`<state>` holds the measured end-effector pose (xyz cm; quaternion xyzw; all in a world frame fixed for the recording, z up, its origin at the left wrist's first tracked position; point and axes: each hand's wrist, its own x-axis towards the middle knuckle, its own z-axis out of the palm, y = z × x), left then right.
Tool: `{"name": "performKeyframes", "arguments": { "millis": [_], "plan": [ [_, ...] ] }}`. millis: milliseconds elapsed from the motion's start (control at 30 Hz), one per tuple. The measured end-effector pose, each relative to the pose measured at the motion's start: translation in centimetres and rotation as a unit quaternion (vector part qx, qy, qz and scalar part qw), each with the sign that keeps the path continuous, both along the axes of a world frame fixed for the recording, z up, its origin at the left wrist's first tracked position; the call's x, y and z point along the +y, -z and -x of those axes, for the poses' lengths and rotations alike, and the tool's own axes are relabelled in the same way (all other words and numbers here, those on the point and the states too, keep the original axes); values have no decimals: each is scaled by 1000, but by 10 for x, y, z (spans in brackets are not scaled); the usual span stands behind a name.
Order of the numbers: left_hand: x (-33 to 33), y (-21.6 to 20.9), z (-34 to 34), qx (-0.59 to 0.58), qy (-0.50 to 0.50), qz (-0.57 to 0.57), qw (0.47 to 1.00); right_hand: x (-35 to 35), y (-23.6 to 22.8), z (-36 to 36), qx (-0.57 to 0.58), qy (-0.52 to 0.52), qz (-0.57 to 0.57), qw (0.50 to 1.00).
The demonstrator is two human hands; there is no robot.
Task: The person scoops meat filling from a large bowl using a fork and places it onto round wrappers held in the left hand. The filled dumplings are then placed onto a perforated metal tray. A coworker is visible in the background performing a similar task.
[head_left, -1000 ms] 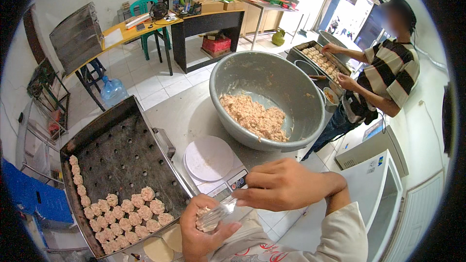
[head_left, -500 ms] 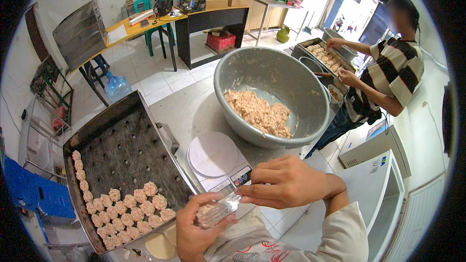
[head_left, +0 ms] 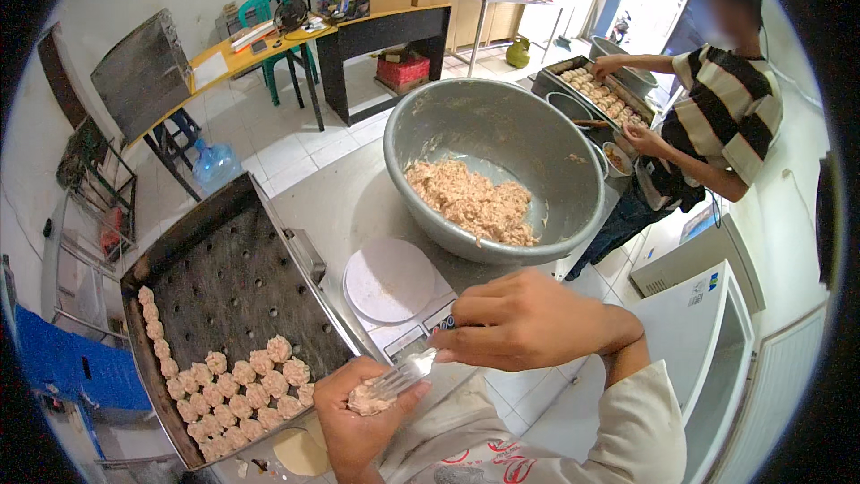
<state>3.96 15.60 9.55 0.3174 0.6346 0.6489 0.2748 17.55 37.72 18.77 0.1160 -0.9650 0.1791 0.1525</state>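
Note:
My left hand (head_left: 351, 426) is closed around a small dumpling (head_left: 365, 401) with pinkish meat filling, cupped between thumb and fingers. In my right hand (head_left: 530, 323) is a metal fork (head_left: 405, 378), its tines resting against the filling. Just beyond my hands stands a kitchen scale (head_left: 390, 280) with a round white plate. Behind it, a large grey basin (head_left: 506, 116) holds a mound of meat mixture (head_left: 470, 202). Rows of similar dumplings (head_left: 242, 394) sit along the left and near parts of a dark perforated tray (head_left: 228, 260) on my left.
Round pale wrappers (head_left: 300, 453) lie by the tray's near corner. At the right, a co-worker (head_left: 717, 116) handles another tray of dumplings (head_left: 605, 94). A white cabinet-like unit (head_left: 690, 323) stands right of my arm. A yellow-topped desk (head_left: 233, 58) stands farther back.
The fork has shifted slightly at the dumpling and shows more sharply now. My left hand still cups the dumpling. The whole view has moved a little.

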Motion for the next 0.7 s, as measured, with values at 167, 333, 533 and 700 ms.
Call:
{"name": "performKeyframes", "arguments": {
  "millis": [167,333,533,700],
  "plan": [
    [16,-11,-1,-7,-39,-48,998,-10,-21,5,4,1,-47,999],
    [23,-24,-7,-196,-13,-8,980,-6,-46,-15,35,106,-79,991],
    [17,-1,8,98,17,1,995,-16,-35,-18,-7,160,-151,975],
    [15,10,7,9,-13,-2,1000,-33,-37,2,-32,111,-189,975]
  ]
}}
